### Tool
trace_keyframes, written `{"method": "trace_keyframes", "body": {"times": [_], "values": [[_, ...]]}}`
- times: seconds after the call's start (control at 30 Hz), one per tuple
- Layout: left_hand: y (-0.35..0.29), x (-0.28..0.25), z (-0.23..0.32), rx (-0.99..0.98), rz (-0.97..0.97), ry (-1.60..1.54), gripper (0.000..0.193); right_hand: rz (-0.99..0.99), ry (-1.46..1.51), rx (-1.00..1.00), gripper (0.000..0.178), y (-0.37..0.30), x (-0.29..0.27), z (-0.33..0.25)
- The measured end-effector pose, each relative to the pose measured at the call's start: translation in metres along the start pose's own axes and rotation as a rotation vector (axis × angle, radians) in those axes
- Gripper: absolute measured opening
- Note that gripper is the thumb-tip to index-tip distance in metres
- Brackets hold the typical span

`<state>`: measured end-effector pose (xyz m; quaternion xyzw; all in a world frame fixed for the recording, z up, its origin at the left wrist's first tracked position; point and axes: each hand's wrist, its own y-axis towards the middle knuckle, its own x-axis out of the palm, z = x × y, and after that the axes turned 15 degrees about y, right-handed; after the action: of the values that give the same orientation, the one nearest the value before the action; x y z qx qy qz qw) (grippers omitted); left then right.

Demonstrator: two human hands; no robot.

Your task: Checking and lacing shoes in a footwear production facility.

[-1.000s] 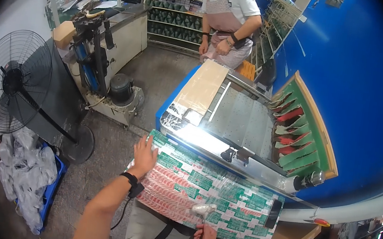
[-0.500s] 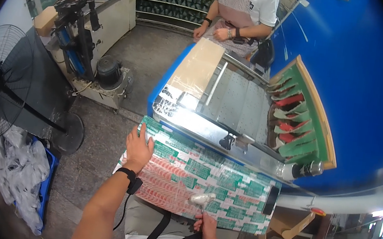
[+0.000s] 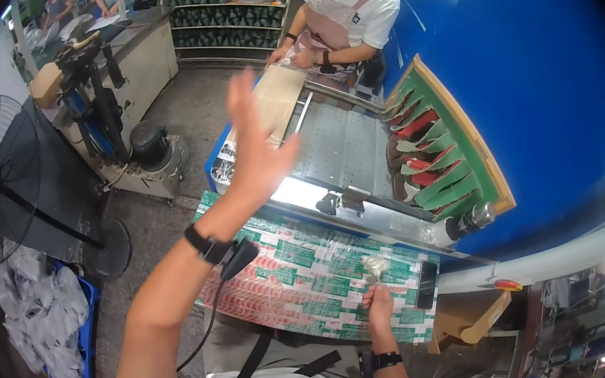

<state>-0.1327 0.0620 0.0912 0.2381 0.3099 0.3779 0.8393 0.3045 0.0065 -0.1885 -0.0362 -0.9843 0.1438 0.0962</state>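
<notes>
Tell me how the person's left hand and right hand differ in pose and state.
The left hand is up in front of the machine, open with the thumb apart; the right hand is lower, fingers curled. The left hand looks empty, while the right hand grips a pale-headed item. The left hand is blurred; the right hand is clearer. Both wrists wear black bands.

Glossy film-covered tabletop (image 3: 290, 293), smooth grey metal bed (image 3: 342, 145), wood-edged rack (image 3: 473, 137), crinkled plastic bags (image 3: 46, 309), rough floor (image 3: 162, 225).
</notes>
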Motion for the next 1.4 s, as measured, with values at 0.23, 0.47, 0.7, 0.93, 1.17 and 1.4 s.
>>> {"method": "trace_keyframes", "body": {"times": [0.23, 0.47, 0.7, 0.93, 1.17, 1.4], "values": [[0.059, 0.005, 0.138, 0.308, -0.061, -0.261, 0.122, 0.018, -0.548, -0.275, 0.023, 0.002, -0.012, 0.024], [0.060, 0.002, 0.131, -0.214, -0.489, -1.080, 0.123, 0.140, -0.884, -0.674, 0.021, -0.010, 0.024, 0.018], [0.046, 0.004, 0.214, 0.435, -0.949, -1.174, 0.083, 0.157, -0.792, -0.614, 0.021, -0.005, 0.016, 0.016], [-0.066, 0.047, 0.152, 0.128, -1.552, -0.274, 0.061, 0.106, -0.702, -0.597, 0.023, -0.011, 0.019, 0.009], [-0.155, 0.068, 0.103, -0.278, -1.530, -0.361, 0.098, 0.159, -0.622, -0.592, 0.035, -0.015, 0.010, 0.014], [-0.111, 0.077, 0.089, -0.712, -0.836, -0.736, 0.098, 0.110, -0.679, -0.487, 0.044, -0.011, 0.004, 0.024]]}}
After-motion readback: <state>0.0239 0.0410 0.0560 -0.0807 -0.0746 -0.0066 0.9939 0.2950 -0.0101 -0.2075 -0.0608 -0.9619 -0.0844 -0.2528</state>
